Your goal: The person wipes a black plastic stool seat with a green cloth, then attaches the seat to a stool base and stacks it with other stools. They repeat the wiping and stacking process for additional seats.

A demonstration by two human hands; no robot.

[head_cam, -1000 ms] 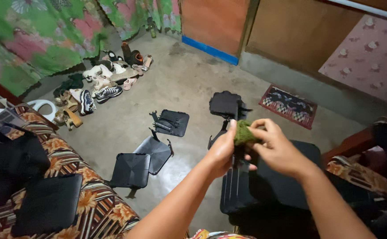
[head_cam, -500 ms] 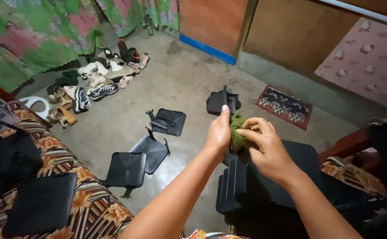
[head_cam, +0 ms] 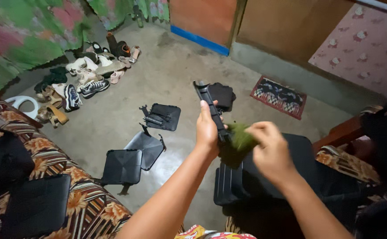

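Head view, looking down over two bare forearms that come up from the bottom edge. Two hands are at work in the middle of the frame. The left hand is closed around one black flat panel, held edge-on so that it shows as a narrow bar rising toward 11 o'clock out of the fist. The right hand is closed on one green cloth, pressed against the panel's lower part; the cloth sits at 9 o'clock from the right hand and at 3 o'clock from the left, touching both.

On the concrete floor four more black panels lie loose: one at 12 o'clock from the hands, just behind the raised bar; one with small parts lying on it at 10 o'clock; and two overlapping at 8 o'clock, a grey-sheened one and a darker one. Below the hands, at 6 o'clock, stands one stack of black panels; how many it holds cannot be told.

One patterned sofa fills the lower left, bearing one black panel and a dark bundle. A row of shoes runs along the curtained wall at 10 o'clock, too jumbled to count, with one white ring-shaped seat at its near end. One small patterned mat lies at 1 o'clock.
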